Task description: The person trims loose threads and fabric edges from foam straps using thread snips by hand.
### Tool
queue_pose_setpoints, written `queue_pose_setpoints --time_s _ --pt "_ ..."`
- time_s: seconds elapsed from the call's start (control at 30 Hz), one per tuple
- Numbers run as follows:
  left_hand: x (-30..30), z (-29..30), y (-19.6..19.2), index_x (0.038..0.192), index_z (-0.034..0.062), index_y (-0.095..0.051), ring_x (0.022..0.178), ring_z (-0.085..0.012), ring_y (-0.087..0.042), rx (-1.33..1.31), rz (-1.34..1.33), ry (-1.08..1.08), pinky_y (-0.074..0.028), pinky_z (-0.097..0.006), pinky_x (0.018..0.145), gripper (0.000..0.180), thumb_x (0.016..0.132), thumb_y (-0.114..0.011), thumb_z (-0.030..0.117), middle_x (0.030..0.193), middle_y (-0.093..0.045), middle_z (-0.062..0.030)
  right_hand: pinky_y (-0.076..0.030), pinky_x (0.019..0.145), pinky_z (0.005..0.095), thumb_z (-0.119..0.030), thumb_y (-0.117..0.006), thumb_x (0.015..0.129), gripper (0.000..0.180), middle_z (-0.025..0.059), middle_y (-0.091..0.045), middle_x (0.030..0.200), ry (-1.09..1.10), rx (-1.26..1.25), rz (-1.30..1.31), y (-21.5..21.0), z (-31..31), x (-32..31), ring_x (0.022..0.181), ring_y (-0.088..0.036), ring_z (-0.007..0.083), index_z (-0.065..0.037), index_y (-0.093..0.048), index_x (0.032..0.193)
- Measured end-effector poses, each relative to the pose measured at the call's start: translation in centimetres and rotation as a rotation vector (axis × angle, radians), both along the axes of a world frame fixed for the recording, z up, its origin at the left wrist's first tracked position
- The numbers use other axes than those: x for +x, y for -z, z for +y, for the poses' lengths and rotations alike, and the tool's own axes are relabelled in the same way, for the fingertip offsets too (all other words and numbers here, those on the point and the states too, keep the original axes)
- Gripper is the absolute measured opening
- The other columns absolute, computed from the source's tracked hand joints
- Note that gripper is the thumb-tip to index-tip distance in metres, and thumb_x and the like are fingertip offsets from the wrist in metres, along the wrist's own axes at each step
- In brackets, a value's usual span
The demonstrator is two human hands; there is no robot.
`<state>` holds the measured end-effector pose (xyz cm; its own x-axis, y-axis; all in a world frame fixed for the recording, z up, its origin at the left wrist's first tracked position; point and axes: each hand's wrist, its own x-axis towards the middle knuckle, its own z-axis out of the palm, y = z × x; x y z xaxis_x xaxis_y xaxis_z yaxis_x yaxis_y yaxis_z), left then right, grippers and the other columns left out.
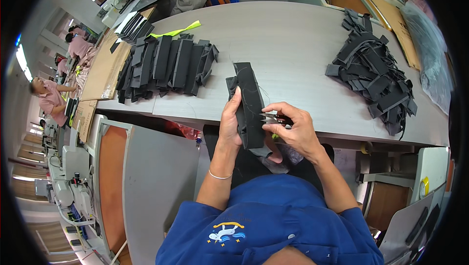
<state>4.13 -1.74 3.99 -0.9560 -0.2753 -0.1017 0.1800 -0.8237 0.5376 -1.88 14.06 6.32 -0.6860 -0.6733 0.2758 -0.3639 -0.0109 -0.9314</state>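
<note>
My left hand (230, 121) is closed round a dark grey fabric strip (250, 104), held upright just over the table's front edge. Loose threads stick out along the strip's edges. In my right hand (295, 128) is a small pair of thread snips (277, 119), its blades pointing left at the strip's right edge. Whether the blades touch a thread is too fine to see. To the left, a row of similar dark strips (168, 64) lies side by side. A tangled heap of dark fabric pieces (376, 69) is on the right.
The grey table (288, 35) spans the front. A yellow-green strip (178, 31) lies behind the left row. Cardboard (105, 74) covers the left side, where co-workers in pink sit further off. Clear plastic sheeting (430, 55) hangs at the far right.
</note>
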Motion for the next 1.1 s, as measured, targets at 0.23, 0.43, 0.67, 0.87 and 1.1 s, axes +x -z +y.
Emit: queue_pose_setpoints --time_s 0.23,0.43,0.67,0.87,1.1 --pt "-0.1 0.5 -0.3 0.104 0.0047 -0.056 0.070 -0.0096 -0.062 -0.223 -0.050 -0.093 -0.054 -0.024 0.057 0.029 0.097 -0.051 0.033 0.084 -0.062 -0.0025 -0.045 0.052 0.0320 -0.005 -0.064 0.077 0.007 0.0049 -0.062 0.067 0.112 0.082 0.246 0.9 -1.6 0.5 0.059 -0.061 0.0201 -0.007 -0.059 0.083" --pt "-0.4 0.2 -0.4 0.097 0.0066 -0.055 0.063 -0.0078 -0.057 -0.324 -0.110 -0.185 -0.048 -0.023 0.052 0.021 0.091 -0.059 0.027 0.079 -0.058 -0.0001 -0.040 0.060 0.0247 -0.010 -0.057 0.086 0.011 0.0015 -0.054 0.071 -0.268 -0.130 -0.433 -0.4 0.1 0.0 0.066 -0.049 0.0088 -0.004 -0.051 0.080" --pt "-0.2 -1.4 0.3 0.095 0.0072 -0.059 0.062 -0.0106 -0.060 -0.069 -0.103 -0.188 -0.051 -0.023 0.053 0.026 0.091 -0.059 0.032 0.077 -0.061 -0.0014 -0.036 0.054 0.0222 -0.018 -0.056 0.091 0.021 0.0053 -0.052 0.069 -0.480 -0.631 -0.739 -0.4 2.5 -1.3 0.062 -0.046 0.0087 -0.008 -0.047 0.076" --pt "0.1 -2.5 0.3 0.096 0.0090 -0.059 0.065 -0.0100 -0.061 -0.041 -0.046 -0.202 -0.053 -0.023 0.055 0.026 0.092 -0.058 0.035 0.078 -0.062 -0.0006 -0.041 0.056 0.0263 -0.020 -0.061 0.089 0.017 0.0066 -0.055 0.072 -0.884 -0.815 -0.763 0.0 3.6 -3.2 0.061 -0.052 0.0129 -0.005 -0.056 0.082" --pt "0.5 -2.4 -0.4 0.095 0.0099 -0.059 0.064 -0.0097 -0.061 0.010 -0.044 -0.241 -0.053 -0.024 0.055 0.026 0.092 -0.056 0.035 0.078 -0.062 -0.0002 -0.050 0.068 0.0319 -0.014 -0.067 0.081 0.028 0.0100 -0.067 0.094 -0.049 0.076 0.106 -0.3 -1.0 0.9 0.075 -0.064 0.0218 -0.008 -0.064 0.107"
